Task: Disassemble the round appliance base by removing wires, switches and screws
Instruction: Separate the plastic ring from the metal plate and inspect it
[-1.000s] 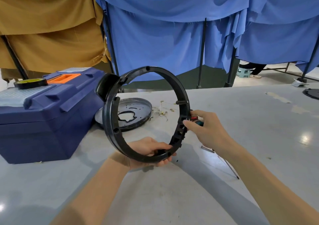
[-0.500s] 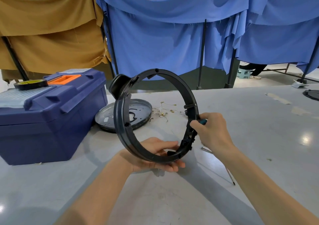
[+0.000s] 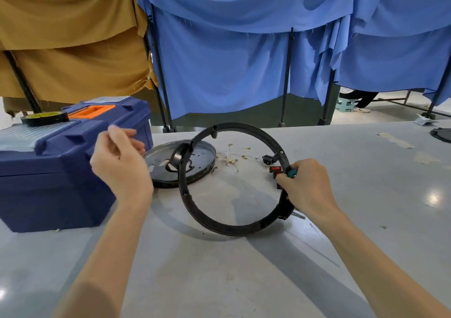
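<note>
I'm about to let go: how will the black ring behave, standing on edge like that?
Likely tips or rolls: the black ring stands tilted, its lower edge seemingly on the table, steadied only by the right hand. Probably light and stiff: a thin hoop, gripped at one side, yet round.

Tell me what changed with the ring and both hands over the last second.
The left hand let go of the black ring at its lower edge and rose toward the blue toolbox. The ring sank to the table, tilted. Unchanged: the grip of the right hand on the ring's right side, the toolbox, the metal plate.
</note>
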`<state>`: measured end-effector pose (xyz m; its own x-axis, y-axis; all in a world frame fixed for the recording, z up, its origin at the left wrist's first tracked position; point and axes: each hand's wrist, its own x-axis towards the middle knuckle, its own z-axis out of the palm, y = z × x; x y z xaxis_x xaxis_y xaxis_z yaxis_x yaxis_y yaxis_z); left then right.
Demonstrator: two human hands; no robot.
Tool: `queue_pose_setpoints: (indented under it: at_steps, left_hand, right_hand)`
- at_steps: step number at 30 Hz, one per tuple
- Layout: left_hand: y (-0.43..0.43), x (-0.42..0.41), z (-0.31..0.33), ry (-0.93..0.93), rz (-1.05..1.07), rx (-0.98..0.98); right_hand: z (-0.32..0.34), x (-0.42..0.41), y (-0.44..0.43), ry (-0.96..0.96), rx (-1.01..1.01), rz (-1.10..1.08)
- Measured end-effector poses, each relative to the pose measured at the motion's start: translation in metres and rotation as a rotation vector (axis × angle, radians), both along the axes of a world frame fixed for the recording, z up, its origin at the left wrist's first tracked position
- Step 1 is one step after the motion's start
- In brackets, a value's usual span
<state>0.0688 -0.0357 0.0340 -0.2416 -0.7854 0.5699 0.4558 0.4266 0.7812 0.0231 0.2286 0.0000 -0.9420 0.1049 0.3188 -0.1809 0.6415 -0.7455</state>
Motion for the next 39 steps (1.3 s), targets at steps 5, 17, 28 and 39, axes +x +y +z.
queue_pose_setpoints:
  at_steps: [5,17,28,39]
  left_hand:
    - [0.069,0.002,0.002,-0.282,-0.306,-0.335]
    - [0.128,-0.044,-0.021,-0.888,-1.246,0.304]
    - [0.119,-0.049,-0.024,-0.733,-1.123,0.305]
    - [0.098,-0.061,-0.037,-0.725,-0.816,-0.02]
  right_hand:
    - [-0.003,0.005,-0.011,0.016,0.027,0.006]
    - [-0.013,0.016,-0.025,0.148,0.069,0.131]
    - [0.035,0.012,0.026,-0.066,-0.254,0.203]
    - [0.031,-0.011,0.048,-0.033,-1.104,-0.01]
